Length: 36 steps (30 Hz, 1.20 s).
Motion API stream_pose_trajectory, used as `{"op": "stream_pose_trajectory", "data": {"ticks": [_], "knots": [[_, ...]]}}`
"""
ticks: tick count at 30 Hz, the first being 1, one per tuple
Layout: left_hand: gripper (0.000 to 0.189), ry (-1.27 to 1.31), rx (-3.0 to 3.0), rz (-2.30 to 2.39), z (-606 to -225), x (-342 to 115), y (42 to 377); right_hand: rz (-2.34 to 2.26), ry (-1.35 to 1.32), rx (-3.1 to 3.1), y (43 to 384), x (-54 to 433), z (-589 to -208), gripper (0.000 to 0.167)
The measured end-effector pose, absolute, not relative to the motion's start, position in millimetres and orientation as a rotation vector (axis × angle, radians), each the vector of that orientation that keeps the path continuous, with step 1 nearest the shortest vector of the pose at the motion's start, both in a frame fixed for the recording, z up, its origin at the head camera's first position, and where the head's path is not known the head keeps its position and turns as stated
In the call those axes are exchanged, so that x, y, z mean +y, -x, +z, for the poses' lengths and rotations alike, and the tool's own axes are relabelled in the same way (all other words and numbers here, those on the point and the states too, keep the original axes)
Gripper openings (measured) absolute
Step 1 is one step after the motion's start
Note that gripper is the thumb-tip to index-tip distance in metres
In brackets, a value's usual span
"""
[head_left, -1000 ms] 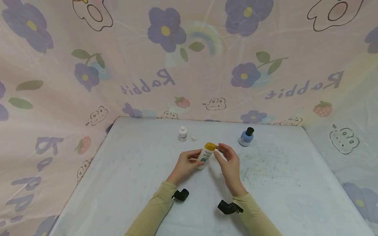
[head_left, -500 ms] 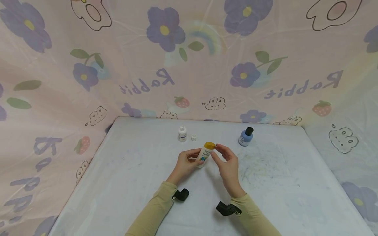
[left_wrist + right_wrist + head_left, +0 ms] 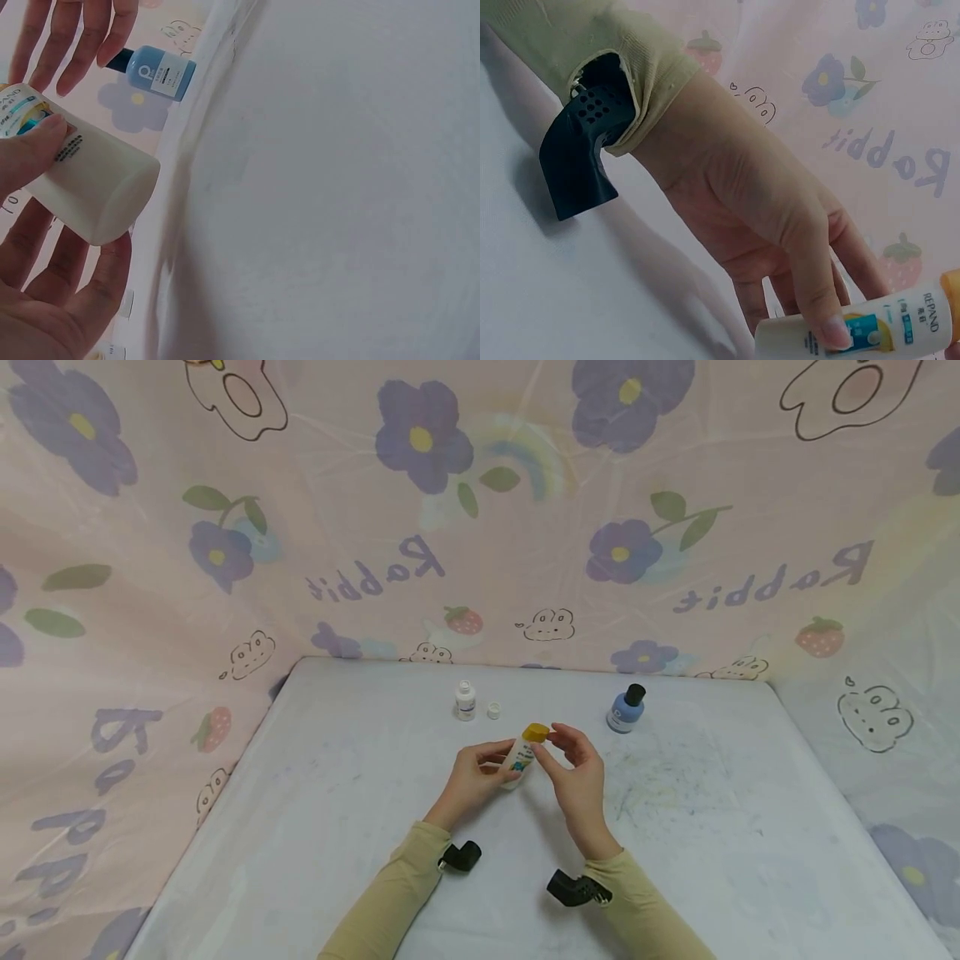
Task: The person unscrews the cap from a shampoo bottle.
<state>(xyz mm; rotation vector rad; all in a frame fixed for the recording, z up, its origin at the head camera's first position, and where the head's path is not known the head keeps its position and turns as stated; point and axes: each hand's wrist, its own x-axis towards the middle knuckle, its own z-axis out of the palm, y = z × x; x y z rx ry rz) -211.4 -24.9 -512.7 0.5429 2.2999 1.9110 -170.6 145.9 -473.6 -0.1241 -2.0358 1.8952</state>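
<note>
A white lotion bottle [image 3: 522, 754] with a printed label and a yellow cap [image 3: 535, 732] is held tilted above the table. My left hand [image 3: 467, 781] grips its body, thumb across the label and fingers behind. In the left wrist view the smooth base of the bottle [image 3: 101, 180] points toward the table. My right hand [image 3: 581, 785] is at the cap end, thumb at the neck and fingertips at the cap's far edge, pinching the cap. The right wrist view shows the label [image 3: 866, 334] and part of the cap [image 3: 951, 300]; most of my right hand is out of that frame.
Toward the back of the white-covered table [image 3: 322, 827] stands a small white bottle [image 3: 465, 702] without its cap. A small white cap [image 3: 493, 711] lies beside it. A blue bottle [image 3: 626, 710] with a black cap stands to the right. A patterned curtain [image 3: 495, 543] encloses the back and sides.
My right fingers have shifted slightly and the thumb has come closer in over the bottle's neck. The yellow cap shows at a changed angle. My left hand keeps its grip.
</note>
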Motion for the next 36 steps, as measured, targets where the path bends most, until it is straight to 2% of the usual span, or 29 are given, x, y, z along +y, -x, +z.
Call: {"op": "stream_pose_trajectory", "data": {"ticks": [19,23,36], "knots": [[0.049,-0.567,2.317,1.877,-513.5,-21.7,207.9,1.823,0.198,-2.067,175.3,144.2,-477.3,0.041],[0.049,-0.567,2.331,1.870,-514.3,-21.2,207.4,1.857,0.201,-2.075,172.0,142.9,-468.2,0.040],[0.049,-0.566,2.356,1.842,-515.4,-23.1,207.3,1.974,0.188,-2.110,176.4,149.7,-473.0,0.040]]}}
